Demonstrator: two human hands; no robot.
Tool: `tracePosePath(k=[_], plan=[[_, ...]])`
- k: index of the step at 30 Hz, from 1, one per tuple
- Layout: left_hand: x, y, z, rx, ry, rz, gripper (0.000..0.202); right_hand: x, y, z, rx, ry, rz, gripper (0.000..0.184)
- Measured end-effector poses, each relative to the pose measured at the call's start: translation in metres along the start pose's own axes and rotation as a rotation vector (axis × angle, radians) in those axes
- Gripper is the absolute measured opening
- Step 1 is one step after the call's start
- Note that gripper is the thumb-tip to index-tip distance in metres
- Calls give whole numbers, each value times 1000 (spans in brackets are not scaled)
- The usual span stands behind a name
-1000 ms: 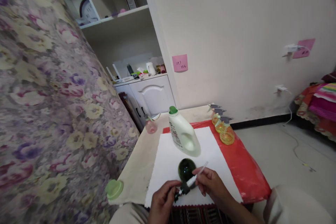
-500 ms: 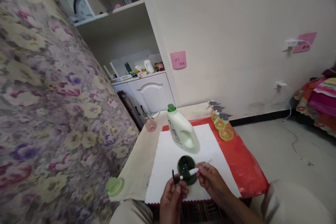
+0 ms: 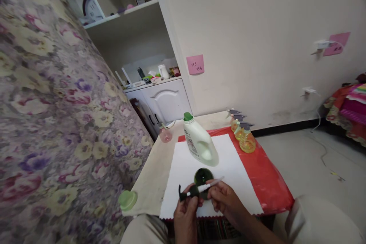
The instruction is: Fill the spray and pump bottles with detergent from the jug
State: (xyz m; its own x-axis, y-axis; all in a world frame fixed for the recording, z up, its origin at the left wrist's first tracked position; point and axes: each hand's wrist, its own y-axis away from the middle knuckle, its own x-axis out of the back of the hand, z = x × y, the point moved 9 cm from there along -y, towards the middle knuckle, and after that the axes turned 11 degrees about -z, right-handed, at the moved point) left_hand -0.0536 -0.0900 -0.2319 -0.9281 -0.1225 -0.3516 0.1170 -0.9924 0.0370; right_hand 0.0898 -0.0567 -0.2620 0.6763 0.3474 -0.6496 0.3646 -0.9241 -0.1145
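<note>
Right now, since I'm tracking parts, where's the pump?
In the head view, the pump is low, near centre, held by the left hand and right hand, in front of the dark green container.

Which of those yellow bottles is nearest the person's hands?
The front yellow spray bottle on the red sheet; the others stand behind it, nearer the wall.

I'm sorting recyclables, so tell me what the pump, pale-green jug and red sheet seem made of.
Pump: probably hard plastic; smooth dark head, white stem. Jug: likely plastic, satin sheen, with a moulded grip. Red sheet: perhaps thin plastic film, being glossy and creased.
</note>
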Motion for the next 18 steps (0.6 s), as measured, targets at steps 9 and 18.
tracePosePath(k=[9, 18], plan=[[5, -21, 96, -276, -303, 1, 51, 20, -5, 0, 1, 163, 34, 40], [-22, -36, 107, -225, -479, -67, 51, 23, -5, -9, 1, 283, 42, 44]])
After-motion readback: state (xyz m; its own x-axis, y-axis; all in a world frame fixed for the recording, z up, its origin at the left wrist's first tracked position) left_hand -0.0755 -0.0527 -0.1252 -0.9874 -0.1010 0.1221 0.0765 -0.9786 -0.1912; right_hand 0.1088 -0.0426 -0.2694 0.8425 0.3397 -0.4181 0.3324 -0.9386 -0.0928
